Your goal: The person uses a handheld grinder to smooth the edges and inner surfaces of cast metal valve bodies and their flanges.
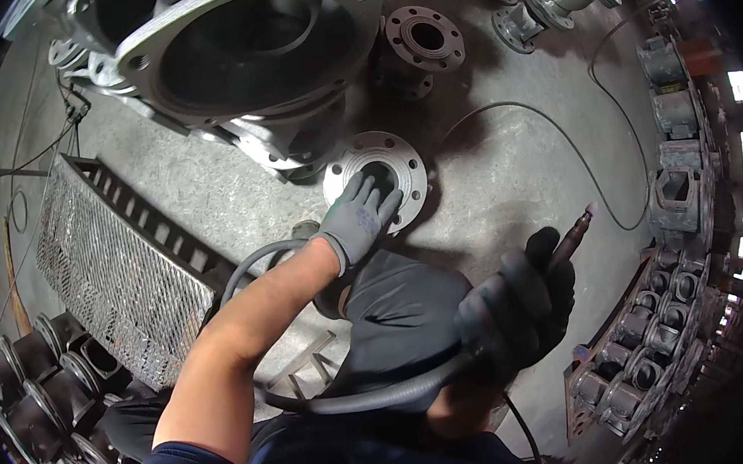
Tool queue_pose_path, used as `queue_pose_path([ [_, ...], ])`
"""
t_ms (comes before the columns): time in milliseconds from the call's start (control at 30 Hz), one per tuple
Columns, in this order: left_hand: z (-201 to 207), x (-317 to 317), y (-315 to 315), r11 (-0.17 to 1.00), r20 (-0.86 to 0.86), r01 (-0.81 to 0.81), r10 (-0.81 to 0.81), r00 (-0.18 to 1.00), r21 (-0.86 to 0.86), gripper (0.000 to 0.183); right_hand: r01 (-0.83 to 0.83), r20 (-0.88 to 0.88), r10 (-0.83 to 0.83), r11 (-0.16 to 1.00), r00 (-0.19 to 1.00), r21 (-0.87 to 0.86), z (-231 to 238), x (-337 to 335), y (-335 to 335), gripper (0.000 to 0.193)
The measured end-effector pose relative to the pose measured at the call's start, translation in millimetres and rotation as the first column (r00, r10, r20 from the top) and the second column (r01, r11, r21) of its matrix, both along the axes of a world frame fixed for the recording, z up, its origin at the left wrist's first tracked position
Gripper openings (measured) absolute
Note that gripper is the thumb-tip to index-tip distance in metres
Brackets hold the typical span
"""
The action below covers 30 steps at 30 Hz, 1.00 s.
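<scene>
My left hand, in a grey glove, lies with fingers stretched over the bore of a round metal flange that has bolt holes around its rim. Its fingertips reach into the opening, and the palm covers the flange's near edge. Off to the right, my right hand, in a dark glove, is wrapped round a slim die grinder. The grinder's small pinkish tip points up and to the right, apart from the flange. A thick grey hose runs from the right hand across in front of me.
A large casting with a wide opening looms at the top. Behind the flange stands another flanged part. A ribbed metal grating lies left. Rows of castings line the right, and a thin cable curves over the floor.
</scene>
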<state>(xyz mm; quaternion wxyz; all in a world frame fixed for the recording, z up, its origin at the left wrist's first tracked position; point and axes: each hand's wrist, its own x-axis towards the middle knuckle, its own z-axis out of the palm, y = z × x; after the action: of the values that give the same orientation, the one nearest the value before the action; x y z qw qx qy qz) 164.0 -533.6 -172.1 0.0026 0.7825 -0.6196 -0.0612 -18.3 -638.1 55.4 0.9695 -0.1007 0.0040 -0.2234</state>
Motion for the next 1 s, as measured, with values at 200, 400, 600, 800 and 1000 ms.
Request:
queue_pose_path([
  [200,6.6,14.8,-33.0,0.961,-0.124,0.147,-0.12,0.985,0.234,0.079,-0.051,-0.013,0.053,0.991,0.998,0.126,19.4,34.6,18.0,0.044],
  [400,29.6,13.0,-28.4,0.988,-0.178,0.015,0.013,0.984,0.154,0.09,-0.004,-0.061,0.008,0.998,0.998,0.058,20.5,31.7,25.9,0.041],
  [600,62.7,19.1,-2.6,0.959,-0.478,-0.231,0.281,0.832,0.162,0.102,0.044,-0.116,-0.052,0.997,0.992,-0.068,30.6,28.9,27.1,0.039],
  [800,63.5,18.2,54.2,0.925,-0.594,-0.363,0.231,0.77,-0.111,0.112,0.033,-0.222,-0.112,0.942,0.969,-0.334,32.1,38.5,25.2,0.049],
  [1000,31.6,16.0,61.8,0.94,-0.596,-0.331,0.221,0.772,-0.08,0.114,-0.112,-0.29,0.024,0.95,0.957,-0.292,13.2,64.3,27.8,0.059],
])
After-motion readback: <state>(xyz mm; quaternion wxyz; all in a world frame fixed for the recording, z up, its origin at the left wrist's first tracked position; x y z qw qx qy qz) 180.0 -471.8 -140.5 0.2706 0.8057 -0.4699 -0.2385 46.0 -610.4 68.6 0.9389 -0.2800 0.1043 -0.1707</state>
